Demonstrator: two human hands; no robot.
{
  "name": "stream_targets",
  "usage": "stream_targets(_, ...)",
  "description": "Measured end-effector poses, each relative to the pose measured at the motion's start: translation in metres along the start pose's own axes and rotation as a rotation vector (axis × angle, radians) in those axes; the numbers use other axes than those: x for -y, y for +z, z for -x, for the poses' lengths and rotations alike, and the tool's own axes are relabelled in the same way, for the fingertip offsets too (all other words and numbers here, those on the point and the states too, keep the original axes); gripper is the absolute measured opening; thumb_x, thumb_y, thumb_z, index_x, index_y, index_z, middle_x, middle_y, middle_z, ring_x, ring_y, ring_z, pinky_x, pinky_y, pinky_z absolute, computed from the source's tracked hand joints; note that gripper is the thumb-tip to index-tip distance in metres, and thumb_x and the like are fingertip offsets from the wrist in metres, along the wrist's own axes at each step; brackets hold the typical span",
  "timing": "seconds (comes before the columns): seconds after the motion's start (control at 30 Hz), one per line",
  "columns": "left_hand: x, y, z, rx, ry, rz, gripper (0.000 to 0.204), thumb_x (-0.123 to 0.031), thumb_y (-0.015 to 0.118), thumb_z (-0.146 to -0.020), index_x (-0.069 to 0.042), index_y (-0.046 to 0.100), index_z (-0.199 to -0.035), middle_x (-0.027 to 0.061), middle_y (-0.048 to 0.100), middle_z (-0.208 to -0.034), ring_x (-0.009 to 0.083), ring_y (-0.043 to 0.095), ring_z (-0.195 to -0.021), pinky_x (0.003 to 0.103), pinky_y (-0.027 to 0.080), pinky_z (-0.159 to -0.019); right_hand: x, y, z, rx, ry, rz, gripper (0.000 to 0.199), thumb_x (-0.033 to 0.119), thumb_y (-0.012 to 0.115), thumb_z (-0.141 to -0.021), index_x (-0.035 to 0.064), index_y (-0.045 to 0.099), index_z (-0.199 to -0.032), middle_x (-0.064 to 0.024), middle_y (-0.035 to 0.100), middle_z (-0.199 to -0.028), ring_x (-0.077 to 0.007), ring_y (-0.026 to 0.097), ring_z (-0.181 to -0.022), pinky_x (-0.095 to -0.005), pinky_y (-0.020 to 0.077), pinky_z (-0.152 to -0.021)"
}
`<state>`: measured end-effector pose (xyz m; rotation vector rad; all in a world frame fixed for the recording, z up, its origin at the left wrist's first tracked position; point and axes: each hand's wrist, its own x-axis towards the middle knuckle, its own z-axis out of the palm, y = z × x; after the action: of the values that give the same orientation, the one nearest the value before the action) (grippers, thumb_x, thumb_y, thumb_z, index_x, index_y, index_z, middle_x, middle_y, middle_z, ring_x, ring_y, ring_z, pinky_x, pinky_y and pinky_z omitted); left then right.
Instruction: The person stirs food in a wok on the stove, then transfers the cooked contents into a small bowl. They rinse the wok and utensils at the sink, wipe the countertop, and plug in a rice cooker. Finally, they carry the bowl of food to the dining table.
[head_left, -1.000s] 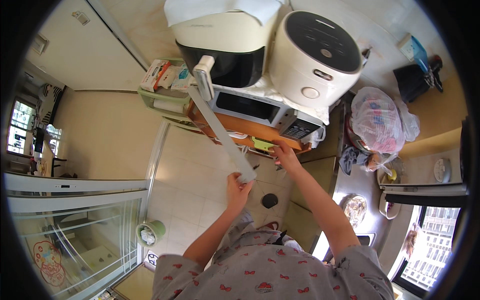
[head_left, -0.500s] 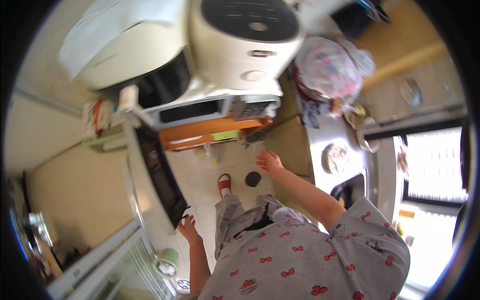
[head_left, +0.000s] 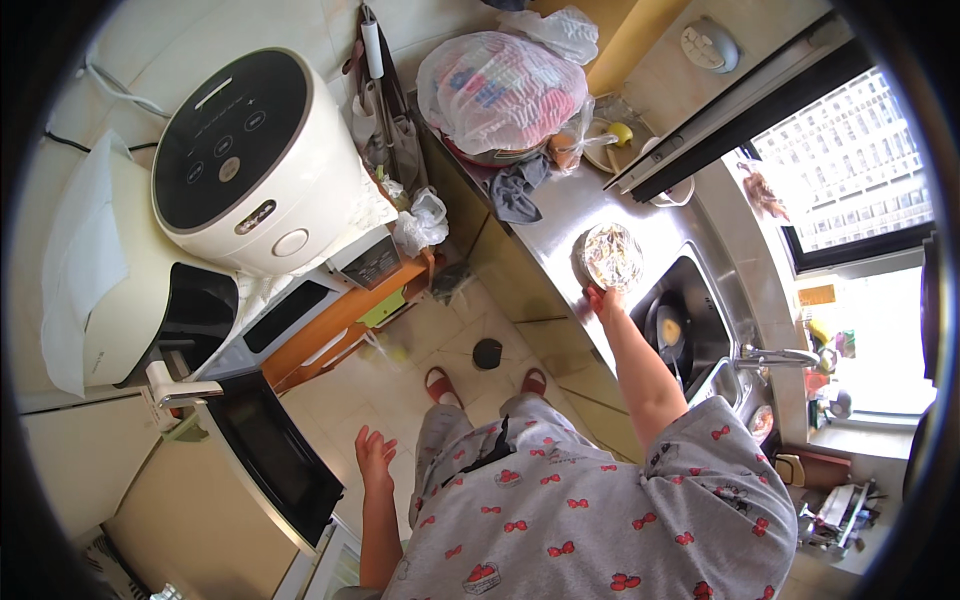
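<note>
My right hand reaches to the steel counter at the right, its fingers on the near rim of a round dish that looks covered in shiny clear film. The fingers' undersides are hidden, and the dish rests on the counter. My left hand hangs at my left side with fingers apart, holding nothing. Nearest to it is a dark glass appliance panel. Right of the dish, a black pan with something pale and yellowish in it sits in the sink.
A cream rice cooker with a black top and another cream appliance stand at the left. Behind the dish are a dark grey cloth and a plastic-covered bundle. A faucet reaches over the sink. A round black object lies on the floor.
The view has turned right toward the counter and sink. My right hand has gone from mid-air to the dish's rim. My left hand has come away from the dark glass panel.
</note>
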<state>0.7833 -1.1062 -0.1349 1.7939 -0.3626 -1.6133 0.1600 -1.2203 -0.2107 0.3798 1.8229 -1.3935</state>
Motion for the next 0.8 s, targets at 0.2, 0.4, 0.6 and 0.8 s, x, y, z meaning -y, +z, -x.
stream_targets(0.2, 0.087, -0.081, 0.011, -0.252, -0.3, 0.005, 0.069, -0.017, 0.062, -0.089, -0.016, 0.027, -0.149, 0.0132, 0.055, -0.125, 0.0265, 0.068, -0.083, 0.038, 0.052, -0.067, -0.013, -0.032, 0.034, 0.124, -0.308, -0.008, 0.029, 0.014, 0.043, -0.098, 0.0024, 0.048, -0.124, -0.0197, 0.07, -0.095, -0.0219, 0.072, -0.075, -0.0296, 0.0554, -0.047)
stream_targets(0.4, 0.137, -0.177, 0.02, -0.607, -0.154, 0.252, 0.066, -0.017, 0.053, -0.096, -0.024, 0.015, -0.149, 0.0181, 0.056, -0.127, 0.0288, 0.067, -0.077, 0.034, 0.046, -0.052, -0.039, -0.045, 0.136, 0.357, -0.318, 0.513, 0.031, 0.029, 0.054, -0.097, 0.0063, 0.052, -0.118, -0.0086, 0.069, -0.088, -0.0163, 0.068, -0.067, -0.0248, 0.0483, -0.049)
stream_targets(0.6, 0.116, -0.166, 0.015, -0.692, 0.394, 0.133, 0.044, -0.003, 0.063, -0.086, -0.007, 0.044, -0.124, 0.0077, 0.06, -0.096, 0.0133, 0.058, -0.067, 0.026, 0.05, -0.057, -0.082, 0.045, 0.245, 0.768, -0.153, 0.843, 0.032, 0.027, 0.049, -0.098, 0.0093, 0.05, -0.125, -0.0075, 0.07, -0.102, -0.0174, 0.071, -0.074, -0.0268, 0.0508, -0.056)
stream_targets(0.8, 0.099, -0.151, 0.034, -0.595, 0.523, 0.204, 0.013, 0.004, 0.059, -0.085, -0.002, 0.061, -0.096, 0.0082, 0.063, -0.09, 0.0176, 0.062, -0.08, 0.033, 0.054, -0.071, -0.153, 0.187, 0.303, 1.056, -0.098, 0.985, 0.031, 0.024, 0.047, -0.099, 0.0057, 0.048, -0.123, -0.0104, 0.07, -0.096, -0.0166, 0.069, -0.067, -0.0265, 0.0498, -0.053)
